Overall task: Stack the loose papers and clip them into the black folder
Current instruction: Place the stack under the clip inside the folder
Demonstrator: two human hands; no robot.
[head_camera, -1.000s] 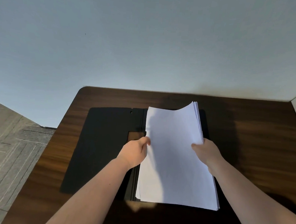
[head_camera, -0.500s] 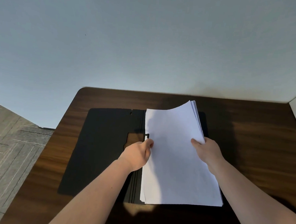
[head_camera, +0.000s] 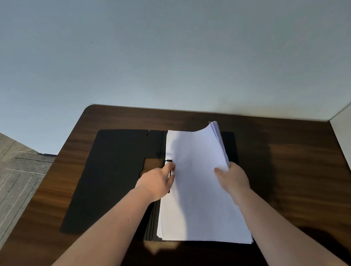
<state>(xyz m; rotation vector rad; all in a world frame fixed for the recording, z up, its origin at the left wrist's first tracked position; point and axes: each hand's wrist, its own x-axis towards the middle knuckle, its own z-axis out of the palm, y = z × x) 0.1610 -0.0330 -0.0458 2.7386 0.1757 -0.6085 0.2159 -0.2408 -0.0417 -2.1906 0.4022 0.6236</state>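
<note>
A black folder (head_camera: 111, 176) lies open and flat on the dark wooden table (head_camera: 290, 179). A stack of white papers (head_camera: 195, 195) rests on its right half, with the far right corner curled up. My right hand (head_camera: 234, 177) grips the stack's right edge, thumb on top. At the stack's left edge by the spine, my left hand (head_camera: 159, 179) has its fingers closed on the black clip (head_camera: 169, 161), of which only a small part shows.
The table's far edge meets a pale wall (head_camera: 174, 51). A white panel (head_camera: 350, 146) stands at the right. Grey tiled floor (head_camera: 9, 175) lies beyond the table's left edge.
The paper stack has shifted slightly left and squared up toward the spine. My left hand moved onto the clip at the papers' left edge. My right hand kept its grip.
</note>
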